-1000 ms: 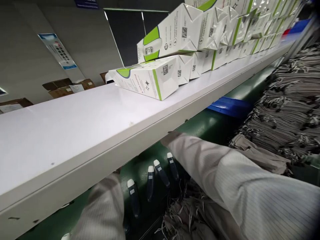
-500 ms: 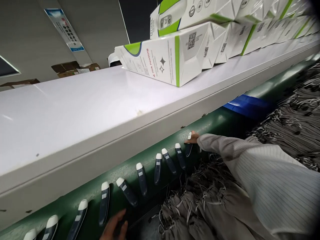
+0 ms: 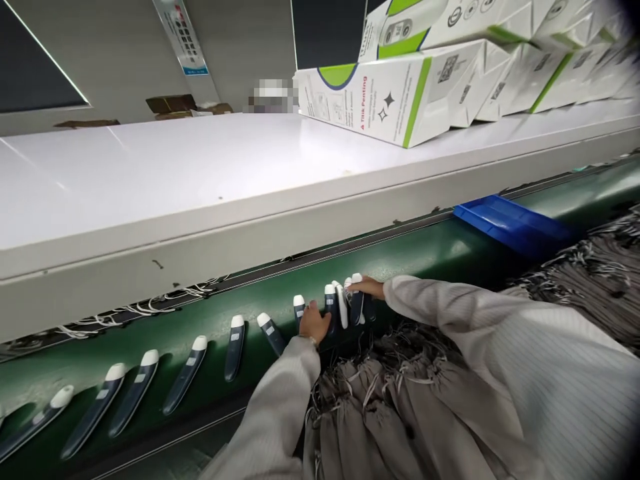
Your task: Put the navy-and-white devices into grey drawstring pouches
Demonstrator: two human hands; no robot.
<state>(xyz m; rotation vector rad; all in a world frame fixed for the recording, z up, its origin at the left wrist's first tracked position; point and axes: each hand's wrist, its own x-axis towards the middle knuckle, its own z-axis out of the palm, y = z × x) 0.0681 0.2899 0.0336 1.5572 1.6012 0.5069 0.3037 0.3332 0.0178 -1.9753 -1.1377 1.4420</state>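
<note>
The bare right hand (image 3: pixel 369 287), in a pale ribbed sleeve, reaches in from the right. Its grip is closed on the upper end of a dark-blue, elongated, white-capped device (image 3: pixel 357 308), at the right end of a tight cluster on the smooth green belt (image 3: pixel 400 257). The bare left hand (image 3: pixel 315 322) is just left of this cluster and partly covers another capped device (image 3: pixel 299 305); whether its grip is clamped on anything cannot be told.

Further left, a slanted row of similar dark-blue devices (image 3: pixel 185 375) lies on the belt, with green surface showing between neighbours. Their caps point toward the far edge, where loose white cords (image 3: pixel 155 307) run beneath the front edge of the long white shelf (image 3: pixel 200 160). The shelf carries white-and-green printed cartons (image 3: pixel 380 100).

On the right, green surface separates the right hand from a shallow blue plastic tray (image 3: pixel 510 223). On the near side, heaped grey-brown fabric drawstring pouches (image 3: pixel 380 413) fill the space between the forearms.
</note>
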